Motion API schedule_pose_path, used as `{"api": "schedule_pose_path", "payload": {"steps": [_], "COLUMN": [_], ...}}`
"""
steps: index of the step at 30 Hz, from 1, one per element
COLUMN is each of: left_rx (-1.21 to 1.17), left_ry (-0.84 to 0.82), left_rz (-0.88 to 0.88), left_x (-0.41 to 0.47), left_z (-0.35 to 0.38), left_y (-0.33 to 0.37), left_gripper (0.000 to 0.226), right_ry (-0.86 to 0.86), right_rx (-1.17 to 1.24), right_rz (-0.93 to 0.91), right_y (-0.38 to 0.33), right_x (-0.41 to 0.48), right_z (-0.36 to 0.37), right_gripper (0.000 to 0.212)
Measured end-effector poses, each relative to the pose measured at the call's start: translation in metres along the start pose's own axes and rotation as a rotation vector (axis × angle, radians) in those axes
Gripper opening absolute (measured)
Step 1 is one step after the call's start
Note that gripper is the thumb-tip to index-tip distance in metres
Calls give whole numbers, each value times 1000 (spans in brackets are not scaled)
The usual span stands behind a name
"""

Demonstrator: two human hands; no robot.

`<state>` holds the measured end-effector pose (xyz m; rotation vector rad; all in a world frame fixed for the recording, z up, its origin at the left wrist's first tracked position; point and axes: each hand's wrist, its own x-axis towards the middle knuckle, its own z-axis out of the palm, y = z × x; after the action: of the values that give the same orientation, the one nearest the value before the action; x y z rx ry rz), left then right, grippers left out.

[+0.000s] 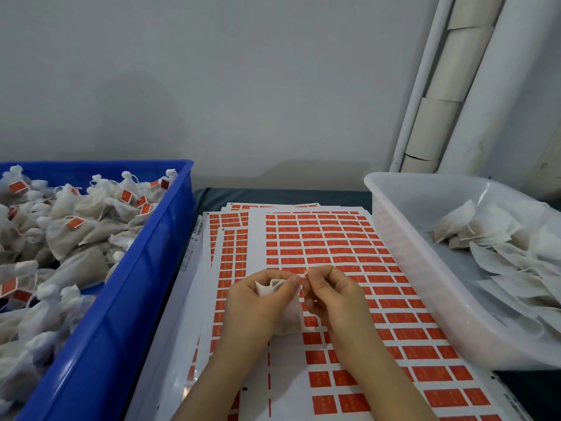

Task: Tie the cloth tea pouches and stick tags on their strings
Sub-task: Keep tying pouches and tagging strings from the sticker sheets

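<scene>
Left hand [255,302]: fingers curled round the body of one cloth pouch [290,317], thumb pressed near its gathered mouth. Right hand [331,296]: thumb and forefinger pinched together just beside the left fingertips, on what appears to be the pouch's thin white string [304,272]; the strand is too fine to confirm its run. The pouch sits between both palms, raised just above the sticker sheets [328,238] that spread beneath and beyond the fingers. Assessment: the pouch is light, soft and loosely filled, so it will sag and shift if squeezed; best held at the gathered neck, with the body only cradled. The string is thin and slippery, calling for a fingertip pinch close to the knot. The cloth looks thin and a hard pull could tear it. Left of the fingers, a blue crate [136,299] holds tied pouches [76,238], many carrying red tags. Right of the fingers, a clear tub [391,214] holds flat, untied pouches [485,232]. Far beyond the fingers, pale rolls [455,71] lean on the wall.
</scene>
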<state>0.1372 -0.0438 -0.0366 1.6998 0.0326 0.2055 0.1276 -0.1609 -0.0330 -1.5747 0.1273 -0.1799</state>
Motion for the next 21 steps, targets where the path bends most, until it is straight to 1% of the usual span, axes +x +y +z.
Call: {"api": "schedule_pose_path", "payload": {"steps": [3, 6, 8, 11, 14, 17, 19, 21], "left_rx": [12, 2, 12, 24, 40, 67, 74, 73], "left_ry": [30, 41, 19, -2, -21, -48, -73, -96], "left_rz": [-9, 2, 28, 44, 59, 86, 98, 100], "left_x": [0, 0, -1, -1, 0, -2, -3, -3], "left_z": [1, 0, -1, -1, -1, -2, -1, -1], "left_y": [0, -1, -1, 0, 0, 0, 0, 0], "left_gripper": [14, 14, 12, 9, 8, 9, 13, 15], "right_ry": [10, 18, -12, -71, -72, -71, -59, -52], "right_rx": [3, 88, 201, 460, 633, 766, 808, 780], "right_rz": [15, 31, 41, 86, 129, 114, 90, 56], "right_y": [-1, -2, -5, -10, -12, -15, -16, -17], "right_x": [0, 0, 0, 0, 2, 5, 7, 7], "right_z": [-2, -4, -5, -8, -14, -20, -22, -23], "right_gripper": [19, 20, 20, 20, 23, 32, 34, 35]}}
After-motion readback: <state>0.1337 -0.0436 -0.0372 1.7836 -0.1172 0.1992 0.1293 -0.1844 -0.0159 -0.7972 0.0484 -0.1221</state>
